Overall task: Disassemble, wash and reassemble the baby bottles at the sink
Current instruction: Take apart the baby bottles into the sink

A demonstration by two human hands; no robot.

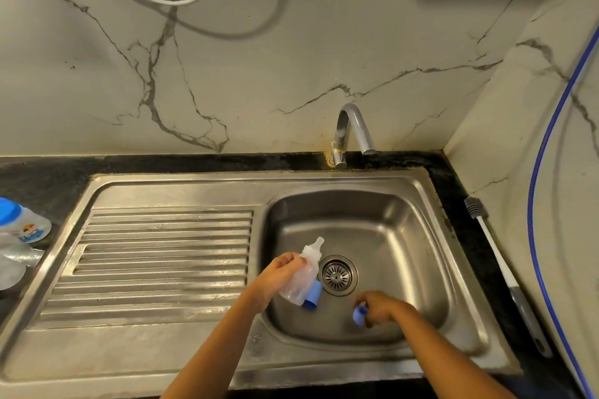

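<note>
Head view: my left grip (278, 275) holds the teat-topped bottle (303, 278), my right grip (379, 306) pinches a blue ring (359, 314) — disassembly seems barely begun — washing and reassembly remain.

Faucet (360, 126) behind basin (405, 236) (rear), drainboard (162, 256) — open

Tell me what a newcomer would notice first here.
The hands over the steel sink: the left hand grips a clear baby bottle beside the drain, the right hand holds a small blue part. A long bottle brush lies on the counter at the right; a blue-capped bottle is at the far left.
</note>
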